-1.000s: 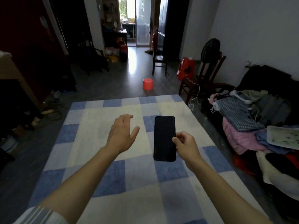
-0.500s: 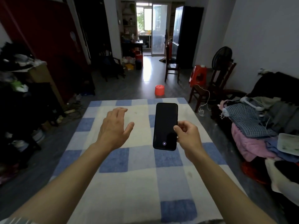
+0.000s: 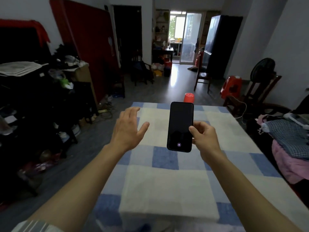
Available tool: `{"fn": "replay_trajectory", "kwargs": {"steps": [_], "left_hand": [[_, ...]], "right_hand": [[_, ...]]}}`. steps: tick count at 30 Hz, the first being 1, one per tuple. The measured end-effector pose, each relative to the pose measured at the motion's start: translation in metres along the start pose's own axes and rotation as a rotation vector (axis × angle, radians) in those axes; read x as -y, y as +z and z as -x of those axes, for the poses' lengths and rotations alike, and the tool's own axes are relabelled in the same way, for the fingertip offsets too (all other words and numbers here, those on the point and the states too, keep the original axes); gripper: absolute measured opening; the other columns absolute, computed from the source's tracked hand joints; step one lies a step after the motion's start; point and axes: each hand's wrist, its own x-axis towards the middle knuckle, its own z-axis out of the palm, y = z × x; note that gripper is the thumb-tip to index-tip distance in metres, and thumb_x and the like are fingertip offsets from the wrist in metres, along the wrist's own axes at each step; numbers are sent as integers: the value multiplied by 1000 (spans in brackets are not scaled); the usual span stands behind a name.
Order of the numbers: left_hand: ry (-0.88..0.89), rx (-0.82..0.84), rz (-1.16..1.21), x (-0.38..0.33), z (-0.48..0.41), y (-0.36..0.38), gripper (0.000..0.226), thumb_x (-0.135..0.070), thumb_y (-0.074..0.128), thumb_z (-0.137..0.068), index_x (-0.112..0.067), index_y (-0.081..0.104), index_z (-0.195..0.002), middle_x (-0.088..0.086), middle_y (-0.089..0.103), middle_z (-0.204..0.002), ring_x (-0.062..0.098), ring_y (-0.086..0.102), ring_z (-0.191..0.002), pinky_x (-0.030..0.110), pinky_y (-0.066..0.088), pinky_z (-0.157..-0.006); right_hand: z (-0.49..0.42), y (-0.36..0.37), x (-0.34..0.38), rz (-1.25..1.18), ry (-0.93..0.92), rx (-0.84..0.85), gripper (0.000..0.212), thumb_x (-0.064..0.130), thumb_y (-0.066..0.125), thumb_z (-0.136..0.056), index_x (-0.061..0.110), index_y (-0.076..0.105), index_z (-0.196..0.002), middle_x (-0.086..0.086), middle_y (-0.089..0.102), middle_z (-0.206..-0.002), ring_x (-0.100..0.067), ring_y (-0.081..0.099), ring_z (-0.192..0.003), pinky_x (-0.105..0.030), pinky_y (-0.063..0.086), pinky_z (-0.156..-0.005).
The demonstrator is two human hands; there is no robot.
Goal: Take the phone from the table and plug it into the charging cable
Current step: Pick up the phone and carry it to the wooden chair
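While the right hand point(image 3: 204, 137) pinches the phone point(image 3: 180, 126) by its right edge, the left hand point(image 3: 127, 129) hovers open, empty. Rigid, smooth and probably slippery, the phone likely needs grip across both long edges.

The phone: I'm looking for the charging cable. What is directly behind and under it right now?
Under the phone, held by the right hand, lies the checked tablecloth. A red tub on the floor shows above its top edge, its lower part covered. No cable there.
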Motion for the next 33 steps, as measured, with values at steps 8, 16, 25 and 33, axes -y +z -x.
{"fn": "replay_trajectory", "kwargs": {"steps": [8, 16, 25, 33], "left_hand": [[-26, 26, 32, 136, 34, -81, 65, -49, 55, -90, -9, 42, -139, 11, 48, -140, 28, 43, -127, 43, 37, -104], [-70, 5, 51, 243, 17, -103, 64, -48, 55, -90, -10, 42, -140, 11, 48, -140, 27, 41, -128, 40, 36, -105], [-76, 61, -11, 354, -75, -92, 67, -54, 51, -89, -14, 40, -142, 6, 48, -139, 24, 43, -125, 39, 37, -104], [-79, 105, 10, 428, -165, -64, 67, -54, 50, -90, -16, 37, -143, 4, 46, -143, 22, 40, -129, 39, 35, -108]], "right_hand": [[61, 155, 9, 16, 54, 43, 11, 9, 55, -97, 10, 65, -93, -14, 72, -95, -34, 70, -95, -52, 59, -84], [41, 277, 18, 45, 57, 108, 12, 12, 54, -97, 13, 66, -95, -11, 72, -97, -29, 70, -92, -51, 59, -86], [-51, 398, 17, -48, 63, 126, 12, 8, 56, -96, 11, 67, -92, -9, 72, -90, -24, 69, -85, -44, 60, -81], [-132, 470, 16, -29, 50, 60, 11, 15, 58, -96, 16, 68, -93, -3, 73, -92, -21, 71, -90, -38, 62, -80]]}}
